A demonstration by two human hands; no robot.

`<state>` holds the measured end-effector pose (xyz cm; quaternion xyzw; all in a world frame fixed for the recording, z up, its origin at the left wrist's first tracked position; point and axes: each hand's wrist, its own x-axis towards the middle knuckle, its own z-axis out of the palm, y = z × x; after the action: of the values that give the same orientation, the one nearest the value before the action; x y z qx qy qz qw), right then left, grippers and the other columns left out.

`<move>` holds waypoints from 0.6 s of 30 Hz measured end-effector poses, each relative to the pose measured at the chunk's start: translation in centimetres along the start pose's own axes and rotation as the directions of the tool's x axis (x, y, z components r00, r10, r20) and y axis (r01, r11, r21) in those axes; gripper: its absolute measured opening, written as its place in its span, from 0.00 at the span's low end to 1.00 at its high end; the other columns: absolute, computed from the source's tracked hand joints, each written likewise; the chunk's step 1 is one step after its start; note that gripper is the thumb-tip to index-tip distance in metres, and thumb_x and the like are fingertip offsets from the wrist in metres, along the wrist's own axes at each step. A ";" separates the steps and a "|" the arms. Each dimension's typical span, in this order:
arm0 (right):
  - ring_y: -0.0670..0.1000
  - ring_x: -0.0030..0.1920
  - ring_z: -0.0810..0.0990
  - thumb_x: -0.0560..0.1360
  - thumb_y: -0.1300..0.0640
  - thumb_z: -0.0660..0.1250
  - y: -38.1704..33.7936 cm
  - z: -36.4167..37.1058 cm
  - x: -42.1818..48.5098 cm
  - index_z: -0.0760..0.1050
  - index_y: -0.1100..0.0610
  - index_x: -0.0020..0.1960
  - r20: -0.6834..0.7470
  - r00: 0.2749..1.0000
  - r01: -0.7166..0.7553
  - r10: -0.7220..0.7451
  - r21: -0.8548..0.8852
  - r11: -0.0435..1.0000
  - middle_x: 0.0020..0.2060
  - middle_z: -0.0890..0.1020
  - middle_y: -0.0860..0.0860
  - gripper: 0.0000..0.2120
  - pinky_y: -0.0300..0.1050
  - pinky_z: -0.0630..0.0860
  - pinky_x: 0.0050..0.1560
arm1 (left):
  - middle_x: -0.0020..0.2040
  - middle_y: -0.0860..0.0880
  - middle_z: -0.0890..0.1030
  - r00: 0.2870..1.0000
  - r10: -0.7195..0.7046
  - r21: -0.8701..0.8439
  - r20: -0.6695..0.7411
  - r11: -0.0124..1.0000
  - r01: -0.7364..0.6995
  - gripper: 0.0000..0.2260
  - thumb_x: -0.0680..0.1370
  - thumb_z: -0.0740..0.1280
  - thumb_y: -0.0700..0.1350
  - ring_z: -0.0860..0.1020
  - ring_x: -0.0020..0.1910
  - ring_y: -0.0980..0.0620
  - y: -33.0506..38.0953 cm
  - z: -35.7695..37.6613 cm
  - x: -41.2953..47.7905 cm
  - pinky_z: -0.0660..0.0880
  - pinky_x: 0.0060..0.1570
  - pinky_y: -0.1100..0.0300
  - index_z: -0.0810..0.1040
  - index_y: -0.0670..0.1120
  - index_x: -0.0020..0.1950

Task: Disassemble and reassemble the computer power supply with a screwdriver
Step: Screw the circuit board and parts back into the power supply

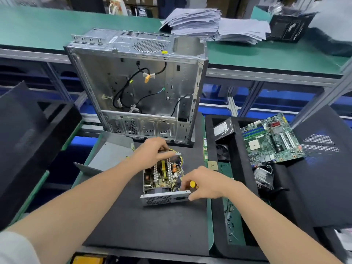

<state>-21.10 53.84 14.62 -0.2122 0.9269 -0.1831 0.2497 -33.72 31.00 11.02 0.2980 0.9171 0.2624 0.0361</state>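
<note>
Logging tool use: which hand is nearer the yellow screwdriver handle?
Right. The right hand grips the yellow screwdriver handle at the near corner of the power supply; the left hand holds its far edge, away from the tool.

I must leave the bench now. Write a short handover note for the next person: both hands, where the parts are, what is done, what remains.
Left hand: grips the far end of the power supply, near its yellow wires.
Right hand: holds the yellow-handled screwdriver at the near right corner of the unit.
Parts: the power supply lies on the black mat. A grey metal cover, probably its lid, lies to its left. The open computer case stands behind, and the motherboard lies to the right.
Done: the lid is off and the circuit board is exposed.
Left: finish at that corner, then refit the lid.
</note>
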 end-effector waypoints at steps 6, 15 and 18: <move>0.41 0.47 0.81 0.81 0.46 0.66 2.4 -4.6 0.1 0.84 0.45 0.48 -0.412 0.900 -0.030 0.139 0.261 0.965 0.43 0.85 0.41 0.09 0.39 0.75 0.47 | 0.37 0.55 0.79 0.989 -0.094 0.006 -0.118 0.995 0.096 0.17 0.83 0.59 0.58 0.75 0.38 0.59 -0.4 -3.4 -2.3 0.68 0.38 0.56 0.77 0.53 0.40; 0.46 0.45 0.78 0.78 0.53 0.73 4.6 -0.3 2.5 0.81 0.51 0.45 -0.704 0.686 -0.019 0.185 0.236 0.971 0.43 0.79 0.45 0.04 0.45 0.75 0.51 | 0.51 0.54 0.81 0.978 -0.160 -0.017 -0.134 0.987 0.160 0.06 0.82 0.67 0.43 0.78 0.49 0.56 1.5 -2.5 -5.2 0.73 0.51 0.62 0.83 0.49 0.55; 0.45 0.52 0.76 0.75 0.54 0.74 5.5 3.6 2.4 0.82 0.53 0.55 -0.585 0.798 -0.015 0.146 0.223 0.975 0.53 0.75 0.46 0.09 0.43 0.74 0.59 | 0.49 0.57 0.79 0.965 -0.217 -0.050 -0.149 0.976 0.212 0.08 0.82 0.67 0.40 0.76 0.48 0.60 1.2 -2.0 -6.0 0.71 0.48 0.68 0.83 0.50 0.55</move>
<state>-22.69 56.47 8.38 -0.0769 0.9421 -0.3252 -0.0270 -28.58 27.49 12.86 0.1753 0.9394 0.2947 -0.0012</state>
